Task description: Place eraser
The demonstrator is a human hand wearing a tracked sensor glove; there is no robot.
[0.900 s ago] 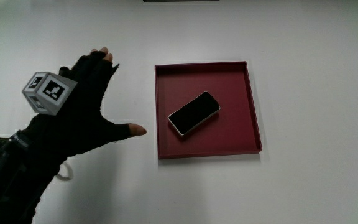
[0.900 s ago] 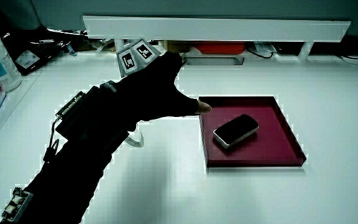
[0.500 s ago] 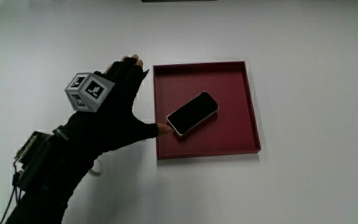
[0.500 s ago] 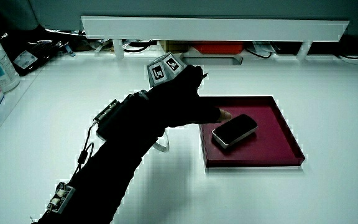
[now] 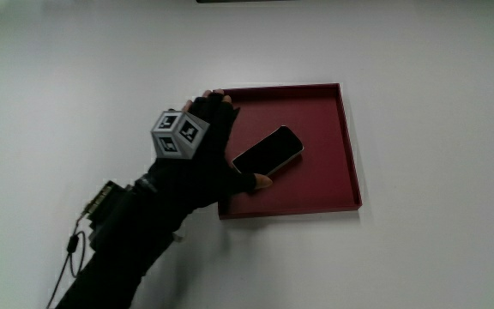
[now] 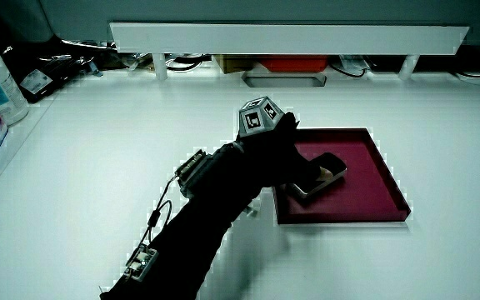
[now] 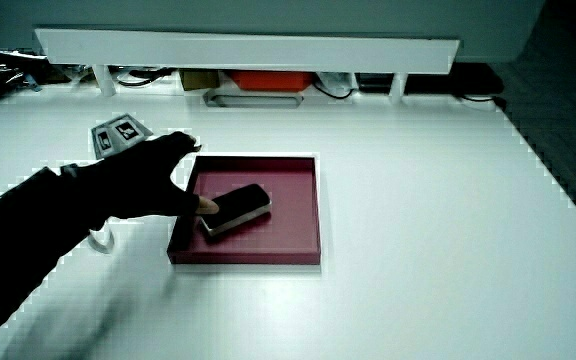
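A lab-like workbench: a bare white table [image 6: 98,150], a low white partition [image 6: 290,37], cables [image 6: 361,67] and equipment under it.

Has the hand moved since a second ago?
Yes. The hand has moved from the bare table toward the red tray, and its thumb now reaches the dark slab inside.

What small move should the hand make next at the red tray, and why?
Probably close the hand on the black flat block. The hand is spread open over the red tray's edge, its thumb tip seems to touch the block's end nearer to the person, and nothing is grasped yet.
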